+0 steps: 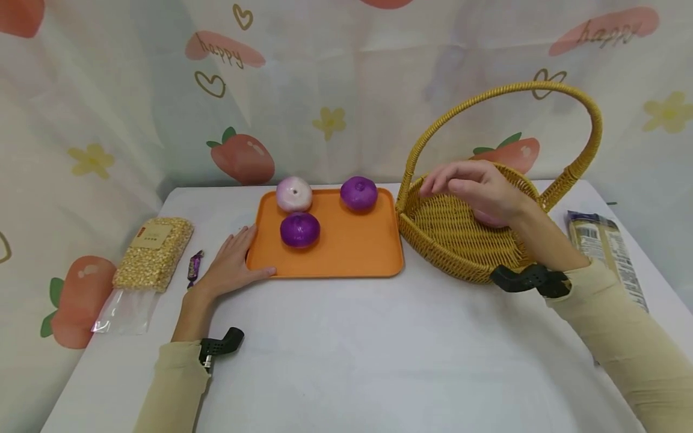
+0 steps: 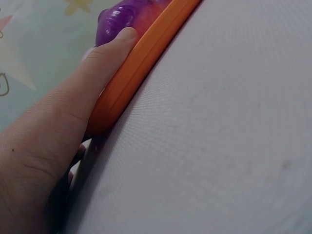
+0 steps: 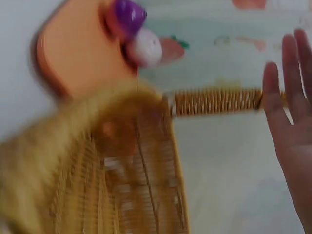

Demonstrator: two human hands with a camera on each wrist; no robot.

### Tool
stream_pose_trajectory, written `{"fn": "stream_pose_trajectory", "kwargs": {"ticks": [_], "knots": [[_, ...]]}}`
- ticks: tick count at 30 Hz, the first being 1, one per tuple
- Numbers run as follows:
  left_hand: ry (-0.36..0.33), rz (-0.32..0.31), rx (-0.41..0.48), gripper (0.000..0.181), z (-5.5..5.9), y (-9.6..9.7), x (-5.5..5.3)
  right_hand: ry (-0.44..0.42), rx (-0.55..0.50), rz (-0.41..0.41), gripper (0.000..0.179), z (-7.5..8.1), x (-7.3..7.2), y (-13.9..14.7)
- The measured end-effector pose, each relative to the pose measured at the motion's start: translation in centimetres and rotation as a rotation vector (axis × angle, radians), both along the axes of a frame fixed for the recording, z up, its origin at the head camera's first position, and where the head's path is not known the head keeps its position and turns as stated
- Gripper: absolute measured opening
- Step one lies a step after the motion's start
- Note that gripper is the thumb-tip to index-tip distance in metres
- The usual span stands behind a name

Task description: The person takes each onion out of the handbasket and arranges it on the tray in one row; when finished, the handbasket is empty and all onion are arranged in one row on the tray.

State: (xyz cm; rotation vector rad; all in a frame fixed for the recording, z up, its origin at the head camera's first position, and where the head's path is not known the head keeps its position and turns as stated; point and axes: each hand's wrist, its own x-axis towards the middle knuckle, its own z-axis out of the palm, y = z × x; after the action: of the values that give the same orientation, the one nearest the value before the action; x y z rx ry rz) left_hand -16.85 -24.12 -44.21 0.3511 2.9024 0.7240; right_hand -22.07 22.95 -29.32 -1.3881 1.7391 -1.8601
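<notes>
My left hand (image 1: 230, 264) rests against the left end of an orange tray (image 1: 352, 255), its thumb on the front rim. On the tray sit a pale onion (image 1: 294, 194) at the back left, a purple onion (image 1: 300, 230) in front of it, and another purple onion (image 1: 359, 193) at the back right. Above a yellow wicker basket (image 1: 449, 258) hovers my right hand (image 1: 487, 189), holding nothing, with its fingers loosely extended. A pinkish round thing (image 1: 491, 220) lies in the basket, mostly hidden behind that hand. Motion blurs the basket in the right wrist view.
At the left lie a bag of yellow kernels (image 1: 154, 255) and a purple-wrapped candy (image 1: 195, 267). A printed packet (image 1: 606, 246) lies right of the basket, partly behind the right forearm. The basket's tall handle (image 1: 503, 90) arches over it. A patterned curtain (image 1: 335, 72) hangs behind.
</notes>
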Motion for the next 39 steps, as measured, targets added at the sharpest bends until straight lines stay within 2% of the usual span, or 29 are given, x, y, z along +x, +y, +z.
{"fn": "stream_pose_trajectory", "kwargs": {"ticks": [3, 5, 8, 10, 15, 17, 19, 23, 29, 32, 39], "knots": [[-0.001, 0.000, 0.002, 0.113, -0.1, 0.0, -0.1, 0.017, 0.131, -0.009, 0.028, 0.0, -1.1, 1.6], [-0.005, 0.000, 0.003, 0.113, -0.2, 0.0, -0.1, 0.014, 0.183, -0.019, 0.026, 0.0, -1.8, 2.4], [-0.010, 0.001, 0.003, 0.113, -0.2, 0.0, -0.1, -0.010, 0.265, -0.102, 0.025, 0.3, -2.6, 3.1], [-0.012, 0.003, 0.005, 0.113, -0.2, 0.0, 0.0, -0.016, 0.331, -0.208, 0.024, 0.5, -3.1, 3.3], [-0.012, 0.007, 0.000, 0.113, -0.2, 0.1, 0.0, -0.046, 0.611, -0.629, 0.031, 0.9, -3.7, 3.9], [-0.013, 0.007, -0.003, 0.114, -0.2, 0.1, 0.0, -0.074, 0.684, -0.734, 0.039, 0.8, -3.9, 4.3], [-0.017, 0.007, -0.003, 0.114, -0.1, 0.1, 0.0, -0.082, 0.743, -0.795, 0.044, 0.7, -4.1, 4.7], [-0.019, 0.010, -0.009, 0.115, 0.0, 0.1, -0.1, -0.043, 0.843, -0.817, 0.049, 0.3, -4.5, 5.3], [-0.013, 0.012, -0.008, 0.114, 0.0, 0.0, -0.1, 0.026, 0.964, -0.778, 0.052, -0.2, -5.2, 6.2], [-0.021, 0.013, -0.009, 0.114, -0.1, 0.0, 0.0, 0.051, 0.995, -0.781, 0.052, -0.6, -5.4, 6.8], [-0.028, 0.013, -0.011, 0.114, 0.0, 0.0, 0.1, 0.165, 0.993, -0.855, 0.044, -1.9, -5.3, 7.4]]}}
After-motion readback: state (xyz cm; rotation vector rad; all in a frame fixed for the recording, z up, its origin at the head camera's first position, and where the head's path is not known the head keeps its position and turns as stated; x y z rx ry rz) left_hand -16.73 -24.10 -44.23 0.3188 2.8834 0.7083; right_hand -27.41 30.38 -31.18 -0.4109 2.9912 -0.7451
